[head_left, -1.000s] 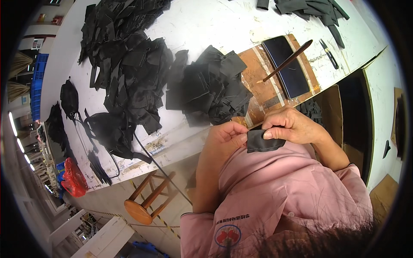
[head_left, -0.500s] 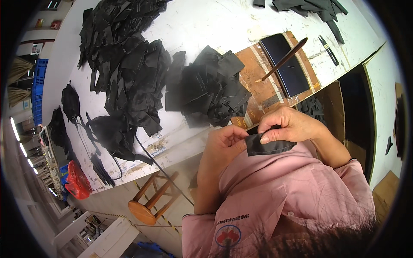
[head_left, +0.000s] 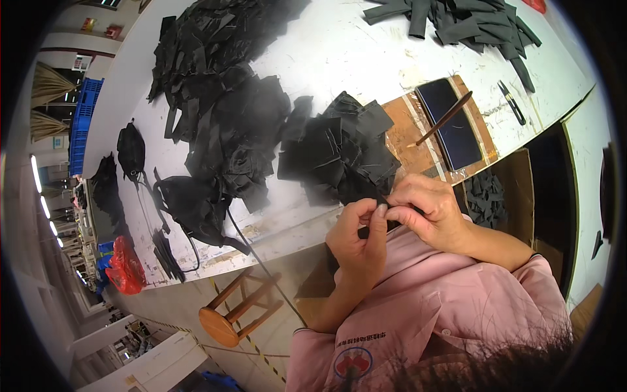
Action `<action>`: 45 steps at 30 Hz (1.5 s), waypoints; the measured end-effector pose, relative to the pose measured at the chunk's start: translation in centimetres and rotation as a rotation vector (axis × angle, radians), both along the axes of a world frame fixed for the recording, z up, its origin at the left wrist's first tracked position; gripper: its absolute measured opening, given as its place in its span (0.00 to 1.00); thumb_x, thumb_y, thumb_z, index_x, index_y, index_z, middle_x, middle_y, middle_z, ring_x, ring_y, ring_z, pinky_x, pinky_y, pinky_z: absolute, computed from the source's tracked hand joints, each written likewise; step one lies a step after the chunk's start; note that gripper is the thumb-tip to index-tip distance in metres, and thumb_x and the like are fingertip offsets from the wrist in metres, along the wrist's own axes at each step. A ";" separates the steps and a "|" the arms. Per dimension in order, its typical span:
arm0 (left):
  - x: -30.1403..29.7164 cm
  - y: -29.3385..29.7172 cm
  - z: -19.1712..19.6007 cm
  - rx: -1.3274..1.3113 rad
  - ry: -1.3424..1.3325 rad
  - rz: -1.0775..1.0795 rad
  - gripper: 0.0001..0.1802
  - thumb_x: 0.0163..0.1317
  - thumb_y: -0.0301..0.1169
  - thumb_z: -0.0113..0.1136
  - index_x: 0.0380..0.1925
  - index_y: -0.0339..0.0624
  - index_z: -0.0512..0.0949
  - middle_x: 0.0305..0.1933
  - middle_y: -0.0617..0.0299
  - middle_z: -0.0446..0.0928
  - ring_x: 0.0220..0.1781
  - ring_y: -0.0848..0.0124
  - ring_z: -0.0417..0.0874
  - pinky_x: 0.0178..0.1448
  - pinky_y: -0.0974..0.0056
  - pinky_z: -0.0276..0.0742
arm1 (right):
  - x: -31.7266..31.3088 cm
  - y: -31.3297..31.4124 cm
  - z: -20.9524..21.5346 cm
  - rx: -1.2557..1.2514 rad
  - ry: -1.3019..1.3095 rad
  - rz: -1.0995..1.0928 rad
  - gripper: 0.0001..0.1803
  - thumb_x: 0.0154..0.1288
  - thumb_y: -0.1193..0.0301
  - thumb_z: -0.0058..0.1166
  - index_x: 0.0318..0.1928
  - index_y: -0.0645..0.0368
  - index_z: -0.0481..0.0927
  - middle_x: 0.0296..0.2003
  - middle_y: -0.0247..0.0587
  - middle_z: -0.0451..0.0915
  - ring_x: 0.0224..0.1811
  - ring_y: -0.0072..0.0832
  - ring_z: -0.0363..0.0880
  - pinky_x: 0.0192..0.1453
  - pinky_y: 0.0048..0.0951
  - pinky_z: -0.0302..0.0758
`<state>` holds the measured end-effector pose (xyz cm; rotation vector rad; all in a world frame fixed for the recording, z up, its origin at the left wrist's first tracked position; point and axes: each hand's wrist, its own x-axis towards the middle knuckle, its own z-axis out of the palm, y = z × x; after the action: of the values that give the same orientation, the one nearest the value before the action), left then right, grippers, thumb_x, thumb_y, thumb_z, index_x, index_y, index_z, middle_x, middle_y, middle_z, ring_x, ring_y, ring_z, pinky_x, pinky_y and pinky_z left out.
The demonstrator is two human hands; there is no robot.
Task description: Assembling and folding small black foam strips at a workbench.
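My left hand [head_left: 359, 238] and my right hand [head_left: 428, 212] meet in front of my chest, at the table's near edge. Both are pinched, fingertips nearly touching. Between them is a small black fabric piece [head_left: 390, 223], mostly hidden by the fingers. Just beyond lies a loose heap of cut black fabric pieces [head_left: 339, 150]. To its right a brown cardboard sheet [head_left: 406, 147] carries a dark phone [head_left: 454, 130], with a pointed brown stick [head_left: 447, 118] slanting over it.
A larger black fabric pile [head_left: 222, 98] spreads at the far left, near a black bag [head_left: 192, 206] with a strap. Thread snips [head_left: 511, 102] and black strips [head_left: 470, 26] lie at the right. A box of black pieces [head_left: 522, 196] stands below the edge; a wooden stool [head_left: 222, 326] stands lower left.
The black piece, earlier held out flat and visible, is now mostly covered by my fingers. My hands have drawn together, and the whole view has shifted slightly.
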<state>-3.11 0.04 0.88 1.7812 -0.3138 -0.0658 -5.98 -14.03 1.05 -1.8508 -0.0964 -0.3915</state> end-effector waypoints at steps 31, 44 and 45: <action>1.0 -0.2 -1.7 -0.331 0.278 0.143 0.11 0.50 0.13 0.56 0.36 0.30 0.73 0.31 0.57 0.77 0.25 0.79 0.75 0.25 0.77 0.68 | 2.1 -0.4 -2.4 0.874 0.652 0.226 0.12 0.64 0.61 0.54 0.30 0.55 0.73 0.23 0.26 0.68 0.24 0.14 0.64 0.29 0.15 0.63; -0.4 -0.2 2.7 -0.231 0.264 -0.149 0.15 0.55 0.16 0.56 0.45 0.32 0.74 0.30 0.65 0.72 0.24 0.85 0.67 0.28 0.79 0.62 | 1.0 -1.1 -0.4 0.864 0.241 0.283 0.06 0.64 0.71 0.52 0.32 0.60 0.72 0.37 0.34 0.71 0.32 0.14 0.65 0.37 0.14 0.65; -0.4 -0.5 2.4 -0.191 0.183 -0.116 0.13 0.56 0.16 0.56 0.43 0.32 0.75 0.30 0.65 0.72 0.24 0.85 0.66 0.28 0.79 0.62 | 0.9 -1.1 -0.4 0.796 0.213 0.262 0.06 0.65 0.72 0.52 0.32 0.60 0.72 0.37 0.34 0.71 0.31 0.14 0.65 0.36 0.14 0.65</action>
<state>-3.49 -0.46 3.27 1.5547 -0.2810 -0.2712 -5.04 -15.15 0.63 -1.0631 -0.0279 -0.0252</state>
